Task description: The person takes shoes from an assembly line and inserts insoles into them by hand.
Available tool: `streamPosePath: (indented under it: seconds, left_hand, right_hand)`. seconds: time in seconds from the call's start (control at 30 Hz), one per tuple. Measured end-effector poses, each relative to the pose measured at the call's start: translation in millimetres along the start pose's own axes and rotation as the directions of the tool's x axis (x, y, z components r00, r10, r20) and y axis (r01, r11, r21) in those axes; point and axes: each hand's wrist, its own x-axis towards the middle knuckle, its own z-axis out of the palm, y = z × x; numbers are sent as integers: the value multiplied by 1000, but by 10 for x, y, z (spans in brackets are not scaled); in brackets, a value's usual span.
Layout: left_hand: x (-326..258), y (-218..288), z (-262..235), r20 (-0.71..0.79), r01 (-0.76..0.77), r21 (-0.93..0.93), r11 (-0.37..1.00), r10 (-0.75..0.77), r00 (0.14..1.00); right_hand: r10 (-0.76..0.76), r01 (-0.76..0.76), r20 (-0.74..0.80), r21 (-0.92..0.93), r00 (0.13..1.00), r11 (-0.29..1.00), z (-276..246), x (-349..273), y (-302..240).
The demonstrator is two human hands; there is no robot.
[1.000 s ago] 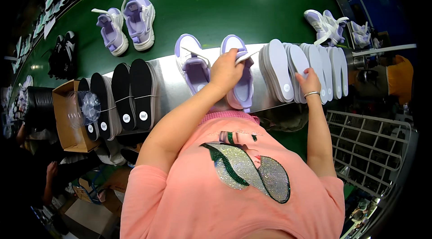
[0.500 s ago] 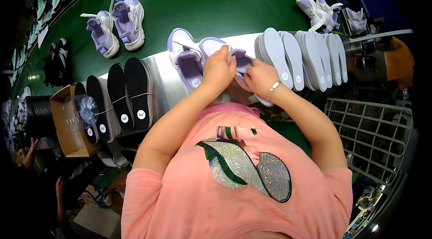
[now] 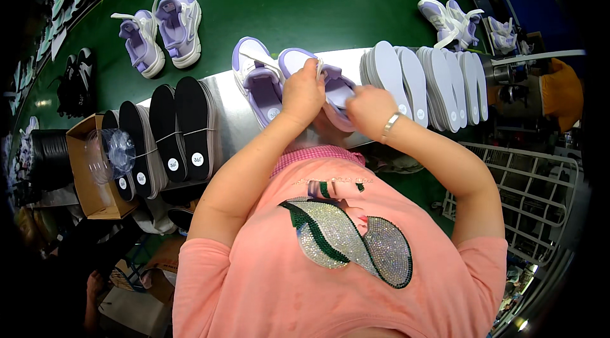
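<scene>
A white and lavender sneaker lies on the metal strip before me, toe pointing away. My left hand is closed on its tongue and lace area, pulling the opening wide. A pale lavender insole shows inside. At the right rim of the opening is my right hand, its fingers curled and slightly blurred; what they hold, if anything, is hidden. The matching sneaker sits just left of my left hand, with a round pale label on the insole inside.
White insoles stand in stacks to the right, black insoles in tied stacks to the left. A cardboard box holds clear plastic. Across the green table are another lavender pair, laced sneakers and black shoes.
The lavender piece that stuck out below my right hand no longer shows there, and more insole shows within the shoe. My right hand has turned slightly at the rim; my left keeps its grip.
</scene>
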Motion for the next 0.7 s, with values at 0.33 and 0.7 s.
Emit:
streamPosePath:
  seconds: [0.33, 0.7]
  left_hand:
    - [25, -48, 54, -73, -14, -167, 986, 2, 997]
    - [78, -24, 100, -78, -101, -71, 992, 95, 992]
  right_hand:
    - [58, -84, 197, 124, 979, 989, 315, 470, -45]
    - [110, -138, 358, 55, 927, 989, 390, 709, 27]
